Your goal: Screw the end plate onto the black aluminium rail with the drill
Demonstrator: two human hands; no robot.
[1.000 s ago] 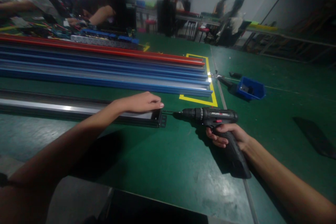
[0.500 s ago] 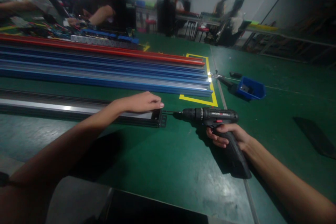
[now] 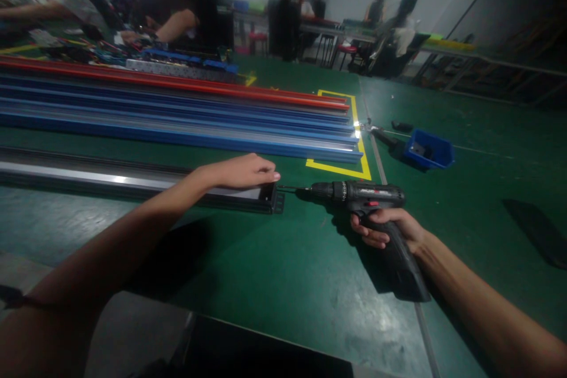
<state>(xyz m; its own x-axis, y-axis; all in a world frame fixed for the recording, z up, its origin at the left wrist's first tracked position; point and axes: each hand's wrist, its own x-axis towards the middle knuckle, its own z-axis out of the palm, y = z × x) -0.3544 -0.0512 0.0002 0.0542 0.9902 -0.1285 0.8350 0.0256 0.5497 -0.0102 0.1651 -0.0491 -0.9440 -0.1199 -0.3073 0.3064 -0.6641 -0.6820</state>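
My right hand [image 3: 390,229] is wrapped round the grip of a black power drill [image 3: 376,195], which points left. Its long thin bit reaches the end of a long black profile with a silver strip [image 3: 119,179]; whether the tip touches cannot be made out. My left hand [image 3: 248,171] rests over the profile's right end, fingers bent and closed round its far edge. A small dark end plate with holes [image 3: 279,203] sticks out at that end, just below my left fingertips.
Blue rails [image 3: 177,130] and red rails [image 3: 199,86] lie behind the profile, their ends within yellow tape [image 3: 364,159]. A blue bin [image 3: 429,150] sits at right. People work at the back.
The whole view has shifted slightly, so things appear a little further right. Both hands, the drill and the profile keep nearly the same positions relative to each other.
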